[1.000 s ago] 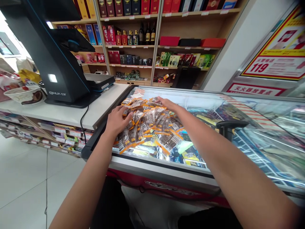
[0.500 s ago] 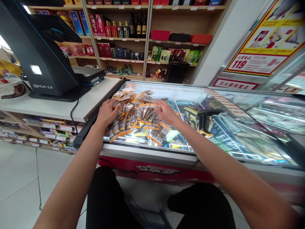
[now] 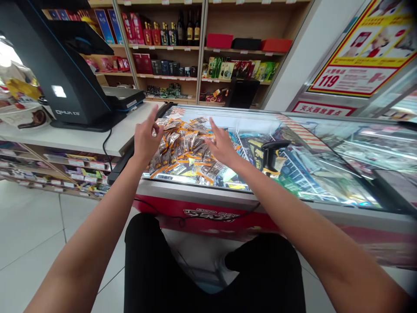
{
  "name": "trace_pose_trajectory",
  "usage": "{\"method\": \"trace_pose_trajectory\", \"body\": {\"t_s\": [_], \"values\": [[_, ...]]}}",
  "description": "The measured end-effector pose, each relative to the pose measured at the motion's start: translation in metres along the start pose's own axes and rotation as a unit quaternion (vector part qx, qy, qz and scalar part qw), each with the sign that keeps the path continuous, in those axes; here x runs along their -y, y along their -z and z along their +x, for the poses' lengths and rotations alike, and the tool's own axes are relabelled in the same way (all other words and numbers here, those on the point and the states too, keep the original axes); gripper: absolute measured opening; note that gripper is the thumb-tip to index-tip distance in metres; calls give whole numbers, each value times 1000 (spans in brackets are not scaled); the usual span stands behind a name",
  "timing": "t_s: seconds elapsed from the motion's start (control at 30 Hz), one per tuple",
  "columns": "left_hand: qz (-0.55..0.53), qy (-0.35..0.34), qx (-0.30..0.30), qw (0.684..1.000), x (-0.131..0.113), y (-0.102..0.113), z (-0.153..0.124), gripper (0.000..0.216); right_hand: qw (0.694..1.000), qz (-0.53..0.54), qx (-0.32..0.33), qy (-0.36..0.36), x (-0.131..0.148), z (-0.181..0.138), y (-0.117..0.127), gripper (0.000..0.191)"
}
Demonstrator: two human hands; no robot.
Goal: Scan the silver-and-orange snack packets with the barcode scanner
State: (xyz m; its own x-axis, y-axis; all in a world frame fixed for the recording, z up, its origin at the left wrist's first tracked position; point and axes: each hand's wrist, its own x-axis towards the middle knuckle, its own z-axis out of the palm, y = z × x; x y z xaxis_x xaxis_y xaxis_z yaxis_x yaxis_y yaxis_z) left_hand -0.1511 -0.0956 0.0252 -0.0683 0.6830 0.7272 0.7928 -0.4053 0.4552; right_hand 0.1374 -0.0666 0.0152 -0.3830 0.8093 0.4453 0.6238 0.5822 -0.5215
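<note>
A heap of small clear packets with orange edges [image 3: 185,145] lies on the glass top of a chest freezer [image 3: 260,115]. At the heap's left side is my left hand [image 3: 146,139], index finger stretched upward and thumb apart, holding nothing. My right hand [image 3: 222,147] hovers at the right side with its index finger raised and the others loosely bent; no packet shows in it. Both hands seem lifted a little off the packets. To the right of the heap, a black handheld scanner [image 3: 272,154] stands on the glass.
On the left is a white counter [image 3: 87,141] with a dark checkout terminal [image 3: 70,102]. Shelves with bottles [image 3: 189,32] and boxes line the back. A cable [image 3: 169,216] hangs along the freezer's red front. A fire-safety poster [image 3: 368,56] is on the right.
Both hands have risen from the packets, and their index fingers now point up. The heap looks much the same. My view has shifted slightly.
</note>
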Motion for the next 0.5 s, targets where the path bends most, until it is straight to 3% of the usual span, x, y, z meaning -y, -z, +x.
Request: {"method": "trace_pose_trajectory", "body": {"t_s": [0.1,0.17,0.27,0.4,0.5], "values": [[-233,-30,17,972,-37,14,-2,106,979,174,-82,59,40,-16,22,85],[-316,-43,53,946,-56,18,-9,116,960,245,-110,78,61,-28,30,88],[-352,-4,106,930,-66,14,-28,120,951,288,-89,73,71,-41,25,88],[-330,64,151,930,-53,-4,-51,120,951,304,-4,48,55,-47,-4,83],[-361,98,165,913,-48,-11,-56,114,946,323,2,29,48,-46,-14,75]]}}
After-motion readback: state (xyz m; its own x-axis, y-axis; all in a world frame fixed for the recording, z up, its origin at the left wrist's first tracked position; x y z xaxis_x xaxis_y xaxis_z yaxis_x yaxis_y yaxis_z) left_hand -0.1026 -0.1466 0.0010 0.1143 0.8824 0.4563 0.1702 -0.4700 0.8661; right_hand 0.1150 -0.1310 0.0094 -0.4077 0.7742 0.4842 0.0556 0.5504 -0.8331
